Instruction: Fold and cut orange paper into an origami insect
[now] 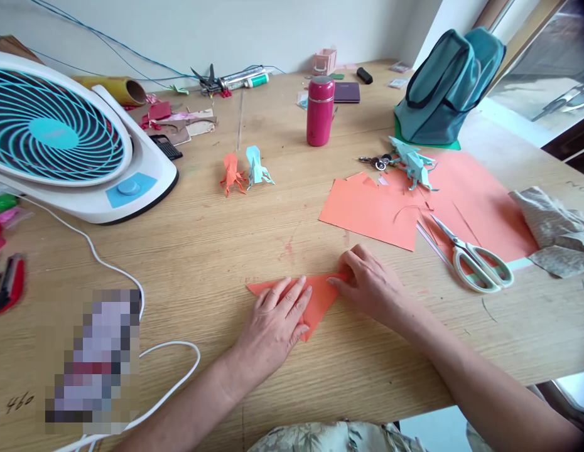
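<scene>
A folded orange paper triangle [319,304] lies on the wooden table in front of me, one long edge away from me and a point toward me. My left hand [277,325] rests flat on its left part, fingers stretched out and pressing it down. At the right corner, my right hand [370,282] pinches the paper between thumb and curled fingers. The left hand hides some of the paper's surface, and the right fingers cover the corner they hold.
Beyond my right hand are orange sheets [372,210] and white-handled scissors [480,263]. An orange folded paper figure [231,174] and blue ones [255,166] stand farther back, near a pink flask [320,113]. A fan [146,169] and white cable [179,344] occupy the left.
</scene>
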